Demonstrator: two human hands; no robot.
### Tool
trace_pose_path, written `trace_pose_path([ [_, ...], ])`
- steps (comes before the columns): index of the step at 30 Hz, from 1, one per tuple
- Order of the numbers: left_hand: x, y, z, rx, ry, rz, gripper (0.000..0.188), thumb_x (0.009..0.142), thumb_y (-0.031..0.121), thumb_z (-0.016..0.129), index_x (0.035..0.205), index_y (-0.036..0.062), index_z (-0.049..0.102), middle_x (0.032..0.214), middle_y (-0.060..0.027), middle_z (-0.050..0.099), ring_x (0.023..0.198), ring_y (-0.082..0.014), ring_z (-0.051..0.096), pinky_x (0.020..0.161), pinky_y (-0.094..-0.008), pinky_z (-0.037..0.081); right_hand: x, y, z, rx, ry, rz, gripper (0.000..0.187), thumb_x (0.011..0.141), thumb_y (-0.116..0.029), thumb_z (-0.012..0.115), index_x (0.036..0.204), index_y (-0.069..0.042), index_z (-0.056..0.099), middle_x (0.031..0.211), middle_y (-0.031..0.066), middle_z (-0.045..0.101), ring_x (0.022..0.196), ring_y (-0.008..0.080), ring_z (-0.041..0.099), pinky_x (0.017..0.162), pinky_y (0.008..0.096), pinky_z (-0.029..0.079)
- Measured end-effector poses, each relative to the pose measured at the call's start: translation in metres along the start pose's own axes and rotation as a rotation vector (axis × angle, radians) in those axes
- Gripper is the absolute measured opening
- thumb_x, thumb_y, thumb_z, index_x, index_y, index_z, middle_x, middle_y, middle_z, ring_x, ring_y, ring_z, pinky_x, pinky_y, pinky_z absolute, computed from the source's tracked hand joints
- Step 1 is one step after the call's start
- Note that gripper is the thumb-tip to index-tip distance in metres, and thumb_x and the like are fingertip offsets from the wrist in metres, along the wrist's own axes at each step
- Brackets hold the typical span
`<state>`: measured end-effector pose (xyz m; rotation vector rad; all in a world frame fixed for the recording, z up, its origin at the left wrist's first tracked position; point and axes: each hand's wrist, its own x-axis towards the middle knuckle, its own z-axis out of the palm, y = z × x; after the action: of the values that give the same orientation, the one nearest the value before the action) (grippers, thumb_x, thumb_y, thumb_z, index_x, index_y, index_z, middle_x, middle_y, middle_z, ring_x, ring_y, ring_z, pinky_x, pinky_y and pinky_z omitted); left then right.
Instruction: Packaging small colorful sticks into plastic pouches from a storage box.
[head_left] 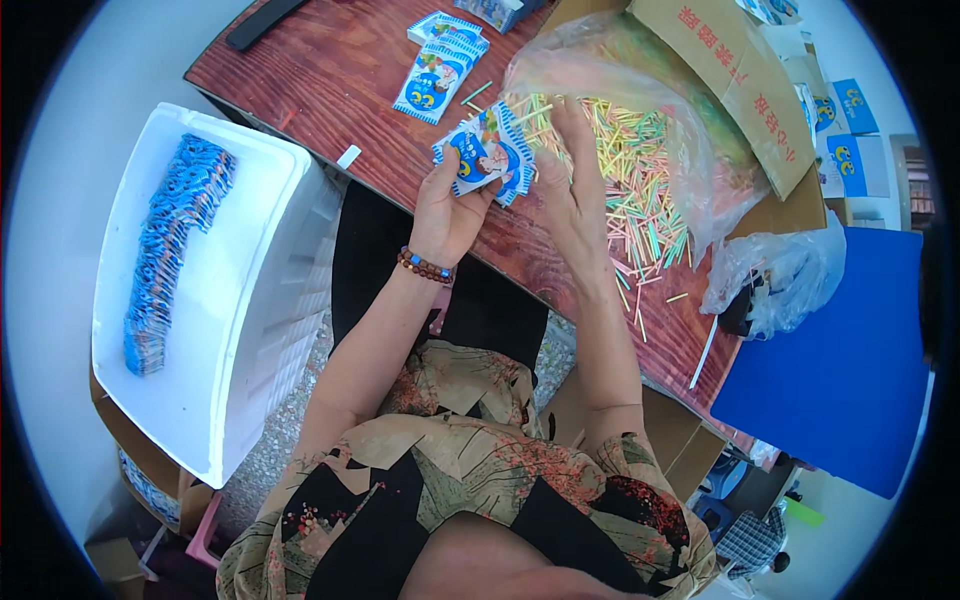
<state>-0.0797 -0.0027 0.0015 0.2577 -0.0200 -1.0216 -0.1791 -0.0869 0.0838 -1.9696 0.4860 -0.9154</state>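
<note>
My left hand (447,218) is closed on a small fan of blue-and-white printed packets (487,158), held over the table's near edge. Just right of them, my right hand (575,190) is raised with its fingers stretched out and the thumb apart. Beneath and beyond it spreads a heap of thin pastel sticks (640,190) in yellow, pink and green, spilling from a clear plastic bag (690,130). A short stack of similar packets (440,75) lies on the table beyond my left hand. I see nothing held in the right hand.
A white plastic bin (270,190) on the left holds a long row of blue packets (180,240). The bag rests against an open cardboard box (735,80) on the reddish wooden table (330,75). A crumpled clear bag (790,280) and a blue panel (830,370) are at the right.
</note>
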Motion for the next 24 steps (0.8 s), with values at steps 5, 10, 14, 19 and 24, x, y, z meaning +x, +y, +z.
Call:
trace_pose_path([
  [5, 0.003, 0.005, -0.002, -0.021, -0.004, -0.008, 0.033, 0.095, 0.030, 0.054, 0.117, 0.0064, 0.055, 0.113, -0.0060, 0.062, 0.106, -0.0187, 0.058, 0.092, -0.0367, 0.048, 0.008, -0.007, 0.008, -0.289, -0.196, -0.124, 0.041, 0.094, -0.016, 0.052, 0.132, 0.000, 0.047, 0.137, 0.0148, 0.046, 0.129, 0.0245, 0.041, 0.106, 0.0357, 0.032],
  [10, 0.001, 0.010, -0.005, 0.008, -0.025, 0.021, 0.032, 0.095, 0.031, 0.053, 0.118, 0.0075, 0.055, 0.115, -0.0053, 0.061, 0.106, -0.0176, 0.058, 0.093, -0.0373, 0.046, 0.022, -0.001, 0.013, -0.462, -0.226, -0.292, 0.037, 0.092, -0.014, 0.056, 0.125, 0.001, 0.052, 0.124, 0.0153, 0.057, 0.119, 0.0232, 0.051, 0.101, 0.0342, 0.037],
  [14, 0.002, 0.014, 0.000, -0.034, 0.042, 0.027, 0.032, 0.095, 0.031, 0.052, 0.118, 0.0087, 0.055, 0.116, -0.0041, 0.061, 0.106, -0.0174, 0.058, 0.093, -0.0379, 0.045, 0.018, -0.004, 0.028, -0.253, -0.182, -0.070, 0.035, 0.090, -0.015, 0.061, 0.121, 0.001, 0.055, 0.119, 0.0127, 0.059, 0.107, 0.0186, 0.057, 0.091, 0.0306, 0.044],
  [19, -0.001, 0.021, 0.002, -0.063, -0.039, 0.052, 0.028, 0.096, 0.025, 0.052, 0.119, 0.0081, 0.054, 0.116, -0.0047, 0.061, 0.107, -0.0182, 0.057, 0.093, -0.0389, 0.045, 0.033, 0.003, 0.031, 0.177, -0.210, 0.307, 0.024, 0.086, -0.018, 0.066, 0.103, -0.001, 0.066, 0.088, 0.0031, 0.068, 0.074, 0.0051, 0.059, 0.066, 0.0217, 0.044],
  [24, 0.005, 0.043, 0.003, 0.207, 0.016, 0.175, 0.026, 0.092, 0.009, 0.057, 0.116, -0.0014, 0.055, 0.111, -0.0107, 0.063, 0.100, -0.0160, 0.062, 0.086, -0.0320, 0.051, 0.050, 0.016, 0.037, 0.309, -0.402, 0.362, 0.019, 0.086, -0.019, 0.067, 0.097, -0.004, 0.069, 0.081, 0.0026, 0.069, 0.070, 0.0041, 0.058, 0.057, 0.0186, 0.042],
])
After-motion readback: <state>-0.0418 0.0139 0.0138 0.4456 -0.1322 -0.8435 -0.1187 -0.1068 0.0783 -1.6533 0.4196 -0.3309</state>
